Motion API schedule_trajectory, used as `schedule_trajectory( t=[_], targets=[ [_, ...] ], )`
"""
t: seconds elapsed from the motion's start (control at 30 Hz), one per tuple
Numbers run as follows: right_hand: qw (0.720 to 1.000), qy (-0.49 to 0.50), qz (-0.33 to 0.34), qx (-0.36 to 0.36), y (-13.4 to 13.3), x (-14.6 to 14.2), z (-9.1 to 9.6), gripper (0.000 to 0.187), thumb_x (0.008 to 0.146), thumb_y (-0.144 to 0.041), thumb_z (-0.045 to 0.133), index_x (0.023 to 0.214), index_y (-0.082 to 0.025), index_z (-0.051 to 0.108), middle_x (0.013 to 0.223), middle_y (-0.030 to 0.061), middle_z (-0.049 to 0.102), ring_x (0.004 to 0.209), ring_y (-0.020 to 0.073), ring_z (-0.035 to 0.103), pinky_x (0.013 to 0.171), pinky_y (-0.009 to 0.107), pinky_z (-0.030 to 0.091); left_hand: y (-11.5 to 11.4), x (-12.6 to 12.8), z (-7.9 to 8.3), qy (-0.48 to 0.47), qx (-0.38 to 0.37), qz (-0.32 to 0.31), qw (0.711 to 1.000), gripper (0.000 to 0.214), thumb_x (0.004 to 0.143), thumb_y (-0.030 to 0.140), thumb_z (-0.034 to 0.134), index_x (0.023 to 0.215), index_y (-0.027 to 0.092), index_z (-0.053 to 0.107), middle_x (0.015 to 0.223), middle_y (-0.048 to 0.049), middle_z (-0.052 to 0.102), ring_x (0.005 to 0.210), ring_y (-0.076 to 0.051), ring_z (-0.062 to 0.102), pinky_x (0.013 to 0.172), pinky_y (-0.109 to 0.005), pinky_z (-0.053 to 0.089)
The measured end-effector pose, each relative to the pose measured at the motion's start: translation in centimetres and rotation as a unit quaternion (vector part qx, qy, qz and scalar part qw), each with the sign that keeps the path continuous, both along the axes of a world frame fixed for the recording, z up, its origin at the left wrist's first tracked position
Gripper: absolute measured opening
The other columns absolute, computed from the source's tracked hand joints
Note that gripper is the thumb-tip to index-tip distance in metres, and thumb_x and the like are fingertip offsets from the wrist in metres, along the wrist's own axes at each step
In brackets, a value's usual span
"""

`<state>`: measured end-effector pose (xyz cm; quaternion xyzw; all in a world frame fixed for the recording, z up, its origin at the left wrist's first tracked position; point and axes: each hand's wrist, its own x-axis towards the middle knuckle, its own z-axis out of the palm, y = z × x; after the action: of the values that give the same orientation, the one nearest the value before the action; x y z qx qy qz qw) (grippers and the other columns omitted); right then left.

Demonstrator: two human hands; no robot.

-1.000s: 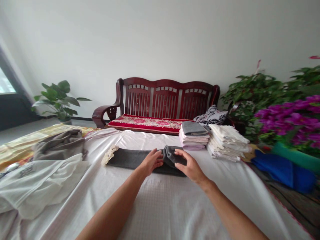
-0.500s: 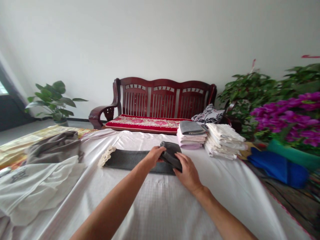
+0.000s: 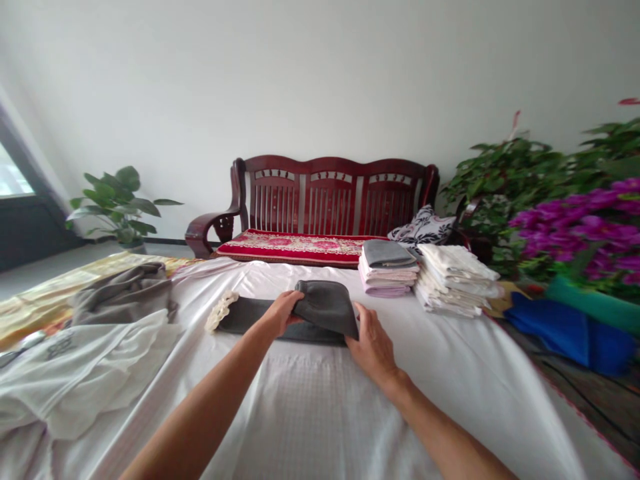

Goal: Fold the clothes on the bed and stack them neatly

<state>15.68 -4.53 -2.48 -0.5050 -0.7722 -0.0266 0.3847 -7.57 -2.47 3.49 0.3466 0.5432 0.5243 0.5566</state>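
A dark grey garment (image 3: 325,307) lies as a long folded strip on the white sheet, its right part turned over toward the left. Cream lace trim (image 3: 221,311) edges its left end. My left hand (image 3: 284,313) is closed on the edge of the turned-over flap, fingertips partly hidden beneath it. On the right, my right hand (image 3: 371,340) holds the folded end, thumb at the near corner and fingers along the side. The flap is slightly raised above the layer below.
Behind to the right stand a folded stack with grey cloth on top (image 3: 387,267) and a white folded stack (image 3: 455,280). Loose grey cloth (image 3: 123,293) and a sheer white garment (image 3: 85,367) lie left. Beyond is a wooden bench (image 3: 327,193); purple flowers (image 3: 585,230) stand right.
My left hand has moved left, drawing the flap of the grey garment over with it. The flap now lies broader and flatter. My right hand stays at the right end.
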Motion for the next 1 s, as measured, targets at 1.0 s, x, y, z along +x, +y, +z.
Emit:
schedule_trajectory(
  t=[1.0],
  targets=[
    [0.979,-0.13,0.151,-0.04,0.6,0.7,0.9,0.035,0.098,-0.028,0.05,0.131,-0.024,0.062,0.11,0.0081,0.063,0.101,0.0225,0.061,0.094,0.039,0.052,1.3,-5.1,-2.4,0.348,-0.052,-0.04,0.935,0.031,0.089,0.032,0.055,0.115,0.014,0.059,0.058,0.001,0.063,0.049,-0.018,0.062,0.049,-0.024,0.047]
  ],
)
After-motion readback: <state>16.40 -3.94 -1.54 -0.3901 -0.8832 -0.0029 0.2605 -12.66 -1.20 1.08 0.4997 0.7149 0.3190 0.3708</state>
